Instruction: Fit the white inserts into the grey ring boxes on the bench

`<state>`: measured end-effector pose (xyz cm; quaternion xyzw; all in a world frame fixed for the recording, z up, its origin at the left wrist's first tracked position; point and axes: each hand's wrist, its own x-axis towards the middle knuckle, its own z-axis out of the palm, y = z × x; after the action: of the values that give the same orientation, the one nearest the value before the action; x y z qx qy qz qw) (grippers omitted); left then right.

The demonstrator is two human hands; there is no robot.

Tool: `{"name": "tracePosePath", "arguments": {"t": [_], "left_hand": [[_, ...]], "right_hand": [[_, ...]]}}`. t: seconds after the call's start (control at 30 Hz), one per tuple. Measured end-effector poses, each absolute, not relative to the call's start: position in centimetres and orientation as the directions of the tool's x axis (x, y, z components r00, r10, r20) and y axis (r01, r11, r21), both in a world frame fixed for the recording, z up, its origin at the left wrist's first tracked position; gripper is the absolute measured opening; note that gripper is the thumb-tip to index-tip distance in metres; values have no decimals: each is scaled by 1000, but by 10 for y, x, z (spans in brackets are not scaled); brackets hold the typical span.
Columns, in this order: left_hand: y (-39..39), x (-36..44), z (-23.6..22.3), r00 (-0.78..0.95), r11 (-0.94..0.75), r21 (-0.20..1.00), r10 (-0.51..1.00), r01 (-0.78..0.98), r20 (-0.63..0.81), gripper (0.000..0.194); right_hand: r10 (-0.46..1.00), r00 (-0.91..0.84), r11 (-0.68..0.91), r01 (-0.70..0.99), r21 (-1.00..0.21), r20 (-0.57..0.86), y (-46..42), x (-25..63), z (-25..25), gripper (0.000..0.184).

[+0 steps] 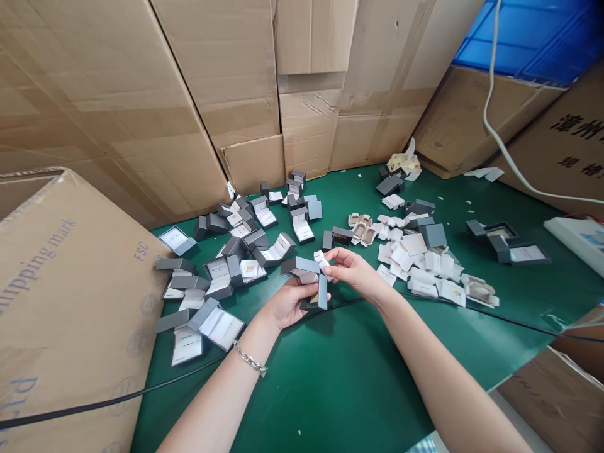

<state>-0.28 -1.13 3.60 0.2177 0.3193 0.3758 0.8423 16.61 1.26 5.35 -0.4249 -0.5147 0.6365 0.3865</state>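
My left hand (295, 302) is wrapped round a dark grey jewellery box (322, 291), held with its lid raised above the green table. Between the thumb and fingers of my right hand (348, 269) is a small white box insert (322, 259), right beside the open lid. Left of my hands lie several open grey boxes (219, 277) with white linings. To the right is a loose heap of white inserts (415, 255), some showing brown undersides. Fingers partly hide the inside of the held box.
Large cardboard cartons (212, 69) wall off the back, and another carton (80, 302) stands at the left. A black cable (117, 397) crosses the green table (330, 390). A white cable (491, 113) hangs at the right, near more open grey boxes (507, 242).
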Motion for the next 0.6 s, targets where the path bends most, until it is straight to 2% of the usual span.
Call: {"name": "tracePosePath", "arguments": {"t": [0.2, 0.3, 0.37, 0.5, 0.6], "left_hand": [[-14, -7, 30, 632, 661, 656, 693, -365, -347, 24], [-15, -6, 30, 647, 668, 663, 676, -337, -352, 22], [-16, -4, 31, 617, 669, 645, 696, -370, -367, 22], [-13, -1, 33, 542, 643, 605, 751, -470, -378, 21], [-10, -1, 34, 497, 621, 582, 779, -525, -382, 20]], "right_hand": [[964, -240, -94, 84, -992, -111, 10, 166, 55, 47], [955, -251, -125, 145, -982, -158, 10, 166, 52, 39], [955, -257, -112, 154, -982, -150, 10, 165, 50, 34], [974, -223, 3, 221, -975, -48, 9, 163, 49, 37], [971, -226, -23, 213, -977, -73, 7, 163, 51, 44]]}}
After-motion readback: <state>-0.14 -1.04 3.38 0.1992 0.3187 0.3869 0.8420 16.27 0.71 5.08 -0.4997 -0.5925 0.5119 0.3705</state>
